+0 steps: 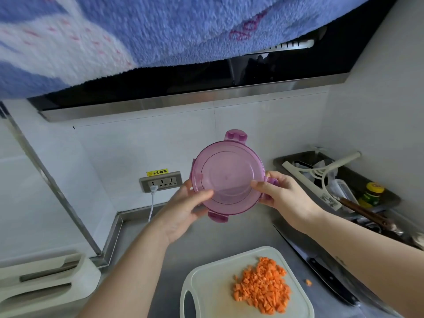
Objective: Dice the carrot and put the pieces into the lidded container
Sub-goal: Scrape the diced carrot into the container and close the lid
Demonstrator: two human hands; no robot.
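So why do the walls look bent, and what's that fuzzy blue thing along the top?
Head view: the wide-angle lens bows the range hood's steel edge and the wall lines; the blue fleece fabric sits very close, so it blurs; the lighting is soft and even; the pink lid and diced carrot stay fairly sharp.

Lid [227,177] is showing translucent pink glossy plastic. Counter [206,239] is appearing as brushed matt metal. Cutting board [206,281] is presenting smooth white plastic.
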